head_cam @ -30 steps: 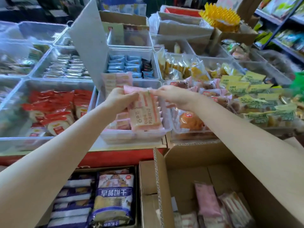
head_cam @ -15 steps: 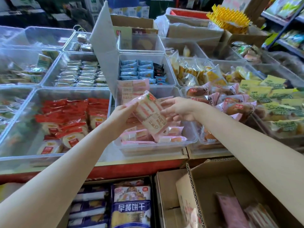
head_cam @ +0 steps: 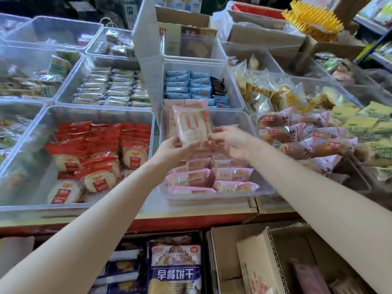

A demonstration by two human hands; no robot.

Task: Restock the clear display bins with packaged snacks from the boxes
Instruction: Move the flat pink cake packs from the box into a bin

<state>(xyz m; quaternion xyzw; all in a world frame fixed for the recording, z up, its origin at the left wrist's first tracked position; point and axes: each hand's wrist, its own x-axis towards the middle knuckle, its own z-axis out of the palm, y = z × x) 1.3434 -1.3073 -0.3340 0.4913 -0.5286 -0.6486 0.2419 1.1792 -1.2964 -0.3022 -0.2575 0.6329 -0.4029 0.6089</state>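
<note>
Over the middle clear bin (head_cam: 244, 117) I hold a pink packaged cake (head_cam: 194, 127) upright. My left hand (head_cam: 172, 148) grips its lower left corner from below, and my right hand (head_cam: 230, 140) pinches its lower right edge. More pink cake packs (head_cam: 212, 177) lie in rows in the front half of that bin, and a few stand against its back left wall. Below the counter an open cardboard box (head_cam: 261, 262) holds more pink packs at the lower right.
Red-wrapped round cakes (head_cam: 101, 153) fill the bin to the left. Blue packs (head_cam: 186, 87) sit in the bin behind. Bread packs (head_cam: 297, 136) and yellow-green packs (head_cam: 364, 124) lie on the right. A box of breakfast biscuits (head_cam: 176, 268) stands under the counter.
Both hands have carried the pink pack further back over the bin and stood it upright; one second ago it hung flat between my fingers. The camera has moved closer.
</note>
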